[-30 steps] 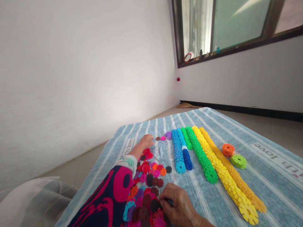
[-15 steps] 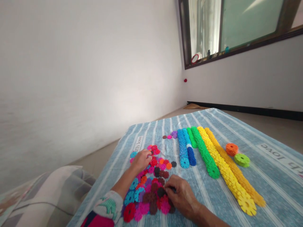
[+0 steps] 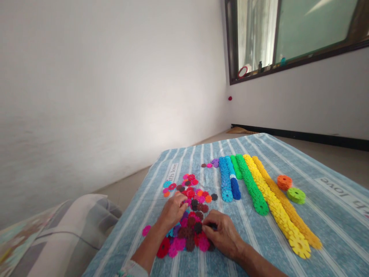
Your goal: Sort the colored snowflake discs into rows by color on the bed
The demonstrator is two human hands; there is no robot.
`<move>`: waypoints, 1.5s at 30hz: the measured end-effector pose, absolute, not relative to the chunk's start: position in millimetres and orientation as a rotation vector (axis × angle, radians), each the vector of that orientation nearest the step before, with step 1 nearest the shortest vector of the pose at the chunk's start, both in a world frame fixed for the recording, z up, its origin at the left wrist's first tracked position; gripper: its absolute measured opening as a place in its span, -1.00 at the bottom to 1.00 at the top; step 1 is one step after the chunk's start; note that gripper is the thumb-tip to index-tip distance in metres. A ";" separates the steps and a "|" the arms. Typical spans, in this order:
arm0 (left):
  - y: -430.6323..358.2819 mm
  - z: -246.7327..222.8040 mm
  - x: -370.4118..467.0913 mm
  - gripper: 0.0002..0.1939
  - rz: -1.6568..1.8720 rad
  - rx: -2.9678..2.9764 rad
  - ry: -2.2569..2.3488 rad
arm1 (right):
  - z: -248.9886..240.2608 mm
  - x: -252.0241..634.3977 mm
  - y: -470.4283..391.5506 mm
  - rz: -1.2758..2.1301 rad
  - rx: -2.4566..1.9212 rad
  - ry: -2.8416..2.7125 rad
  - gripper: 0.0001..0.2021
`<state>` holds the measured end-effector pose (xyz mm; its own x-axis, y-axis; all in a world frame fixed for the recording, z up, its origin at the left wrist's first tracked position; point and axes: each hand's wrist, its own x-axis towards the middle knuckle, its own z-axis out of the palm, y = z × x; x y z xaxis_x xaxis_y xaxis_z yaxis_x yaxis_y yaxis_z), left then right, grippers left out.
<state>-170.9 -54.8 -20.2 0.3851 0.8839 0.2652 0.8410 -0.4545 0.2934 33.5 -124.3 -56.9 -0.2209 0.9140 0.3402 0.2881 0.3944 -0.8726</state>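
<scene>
A loose pile of flower-shaped plastic discs (image 3: 179, 244) in pink, red, brown, black, blue and orange lies on the striped tablecloth. Over its upper left part, my left hand (image 3: 173, 209) reaches palm down, thumb and fingers bent and slightly apart; I see nothing held in it. My right hand (image 3: 223, 232) is at the pile's right edge, closed around black flower discs (image 3: 212, 226), partly hidden by its fingers. Another black disc (image 3: 198, 227) is by its fingertips. A single pink disc (image 3: 146, 230) lies left of my left forearm.
Long overlapping rows of discs, blue (image 3: 226, 181), green (image 3: 253, 188), yellow (image 3: 276, 209) and orange-yellow (image 3: 291, 207), run along the table. Right of them stand orange (image 3: 284, 182) and lime (image 3: 296, 195) stacks. Purple discs (image 3: 215, 162) lie at the far end.
My left hand has drawn back toward me from the far part of the pile, uncovering discs there. The right hand stays nearly in place. The view has shifted slightly.
</scene>
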 end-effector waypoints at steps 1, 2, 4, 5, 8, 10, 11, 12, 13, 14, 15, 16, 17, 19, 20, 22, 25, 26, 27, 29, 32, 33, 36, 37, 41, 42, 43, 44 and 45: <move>-56.5 -22.3 -173.1 -0.85 0.604 2.504 1.591 | -56.5 33.8 -124.8 0.864 -1.053 -1.732 -0.86; -58.1 -24.3 -175.3 -0.85 0.617 2.490 1.603 | -56.1 34.1 -125.4 0.877 -1.046 -1.734 -0.86; -61.3 -28.0 -179.0 -0.84 0.657 2.463 1.621 | -55.6 34.6 -126.8 0.901 -1.031 -1.743 -0.86; -62.8 -29.7 -180.5 -0.84 0.686 2.449 1.627 | -55.4 34.9 -127.6 0.910 -1.023 -1.751 -0.86; -66.6 -34.5 -183.7 -0.83 0.788 2.409 1.633 | -55.1 35.9 -129.8 0.930 -1.006 -1.766 -0.86; -68.4 -37.4 -185.7 -0.83 0.850 2.394 1.610 | -54.4 36.6 -130.8 0.952 -0.988 -1.774 -0.84; -69.1 -38.8 -186.9 -0.82 0.880 2.391 1.597 | -54.0 37.0 -131.1 0.966 -0.977 -1.777 -0.83; -69.6 -40.1 -188.3 -0.81 0.909 2.388 1.588 | -53.7 37.5 -131.2 0.981 -0.967 -1.781 -0.83; -69.8 -41.3 -190.0 -0.80 0.943 2.384 1.586 | -53.4 38.1 -131.2 0.997 -0.960 -1.782 -0.82; -69.8 -42.5 -191.9 -0.79 0.982 2.377 1.594 | -53.3 38.8 -131.1 1.016 -0.956 -1.780 -0.82; -69.4 -43.7 -194.1 -0.78 1.031 2.365 1.609 | -53.4 39.6 -130.9 1.039 -0.956 -1.773 -0.81; -68.8 -44.9 -196.5 -0.78 1.085 2.349 1.624 | -53.7 40.5 -130.5 1.064 -0.959 -1.760 -0.80; -67.8 -46.1 -199.1 -0.78 1.142 2.330 1.639 | -54.1 41.5 -130.2 1.090 -0.961 -1.744 -0.78; -65.6 -48.6 -204.4 -0.80 1.252 2.278 1.677 | -55.3 43.8 -129.2 1.133 -0.959 -1.707 -0.76; -64.4 -49.8 -207.0 -0.80 1.296 2.248 1.701 | -56.0 45.0 -128.7 1.150 -0.957 -1.689 -0.75; -62.7 -51.9 -211.2 -0.80 1.357 2.183 1.760 | -57.7 47.5 -127.5 1.180 -0.952 -1.656 -0.74; -61.5 -54.1 -214.8 -0.80 1.400 2.099 1.827 | -61.2 50.7 -125.4 1.239 -0.950 -1.604 -0.71; -61.4 -54.6 -215.3 -0.79 1.407 2.076 1.843 | -62.6 51.5 -124.7 1.260 -0.949 -1.585 -0.70; -61.5 -55.0 -215.6 -0.79 1.411 2.057 1.855 | -63.9 52.1 -124.2 1.280 -0.949 -1.566 -0.70; -61.6 -55.6 -215.7 -0.79 1.411 2.032 1.876 | -66.3 52.9 -123.6 1.314 -0.950 -1.533 -0.68; -62.4 -54.9 -215.1 -0.79 1.402 2.028 1.892 | -67.3 53.7 -124.1 1.362 -0.956 -1.483 -0.67; -62.8 -54.1 -214.7 -0.79 1.395 2.032 1.895 | -66.9 54.2 -124.4 1.385 -0.955 -1.463 -0.66; -64.5 -50.3 -213.2 -0.78 1.369 2.040 1.895 | -63.5 56.3 -125.3 1.460 -0.945 -1.391 -0.66; -65.2 -49.0 -212.5 -0.78 1.363 2.037 1.895 | -61.9 57.1 -125.4 1.477 -0.944 -1.368 -0.65; -66.5 -46.0 -209.5 -0.79 1.358 2.032 1.870 | -56.3 59.2 -124.6 1.500 -0.949 -1.301 -0.64; -66.4 -46.1 -208.7 -0.79 1.354 2.041 1.859 | -55.7 59.3 -124.3 1.502 -0.949 -1.284 -0.64; -66.1 -46.5 -207.9 -0.79 1.350 2.053 1.849 | -55.5 59.2 -124.0 1.506 -0.948 -1.266 -0.63; -65.8 -47.1 -207.1 -0.79 1.345 2.065 1.838 | -55.6 59.0 -123.8 1.513 -0.944 -1.247 -0.64; -65.3 -47.8 -206.4 -0.79 1.342 2.077 1.825 | -56.1 58.8 -123.6 1.520 -0.939 -1.229 -0.64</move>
